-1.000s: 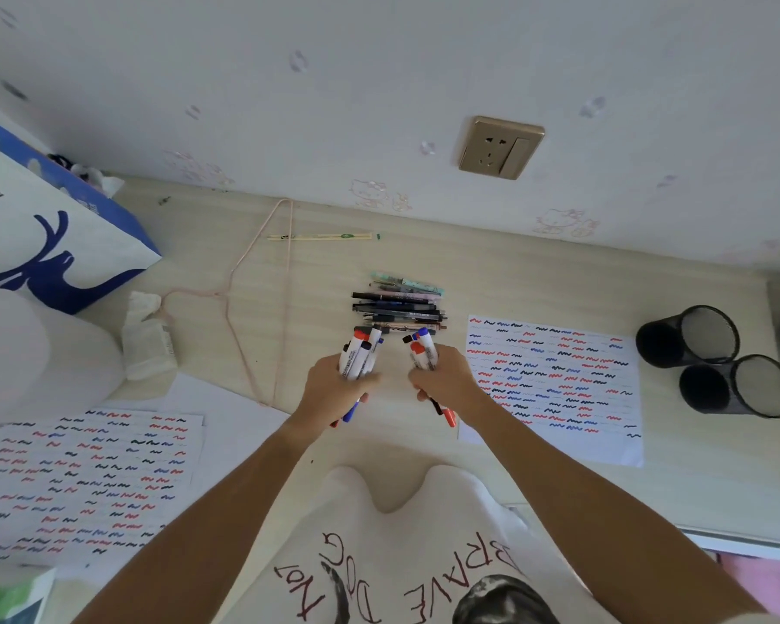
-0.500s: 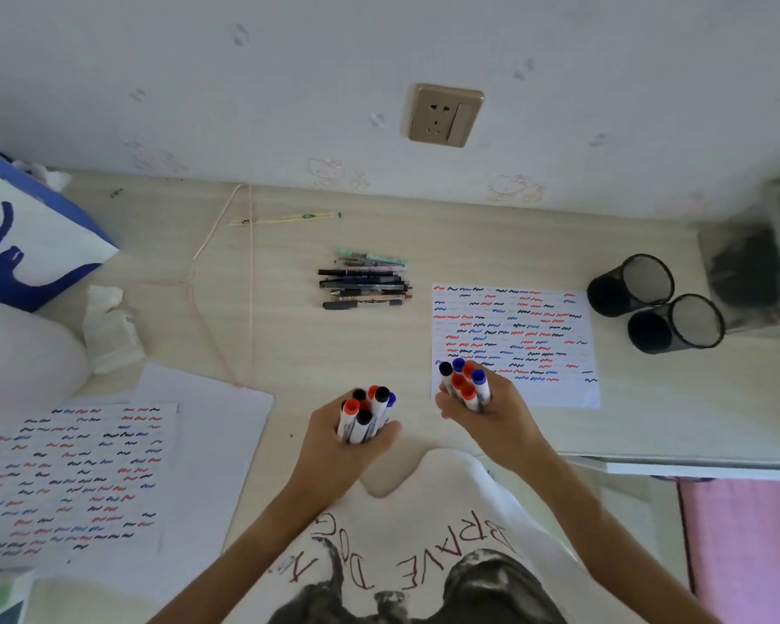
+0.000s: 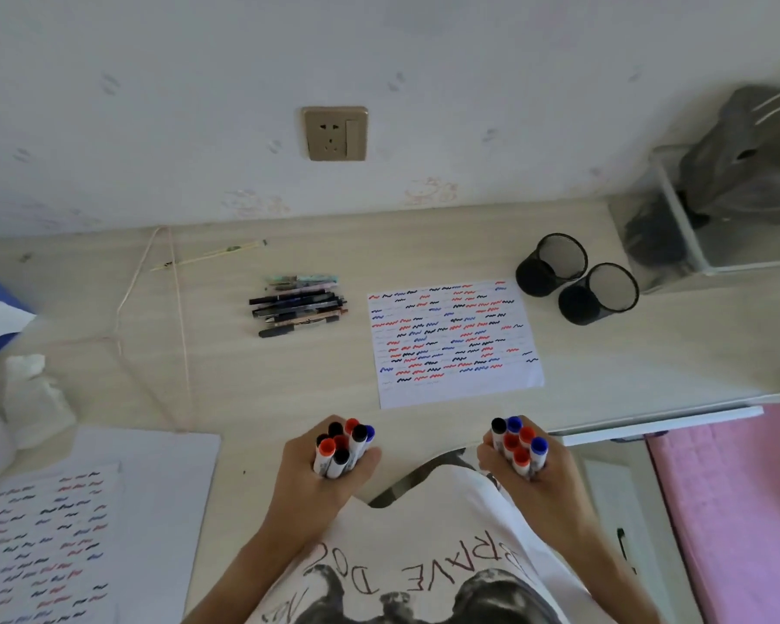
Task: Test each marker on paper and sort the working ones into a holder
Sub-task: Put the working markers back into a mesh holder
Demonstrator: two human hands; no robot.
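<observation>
The pale wood-grain surface (image 3: 424, 245) carries scribbled paper (image 3: 455, 342) just beyond both grips, two round black mesh holders (image 3: 577, 279) further beyond the right one. Left hand (image 3: 323, 472) and right hand (image 3: 530, 470) each grip bundled capped plastic markers (image 3: 343, 448). Testing seems pending; next, likely single one out.

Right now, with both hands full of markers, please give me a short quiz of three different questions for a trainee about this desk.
1. True or false: the two mesh pen holders already contain markers.
2. What does the left hand hold?
A. one pen
B. a bundle of capped markers
C. a sheet
3. Fill in: the test sheet lies between the pile of pens and the ____.

Key: 1 false, both look empty. 2 B; the right hand grips a similar bundle. 3 mesh pen holders.
</observation>
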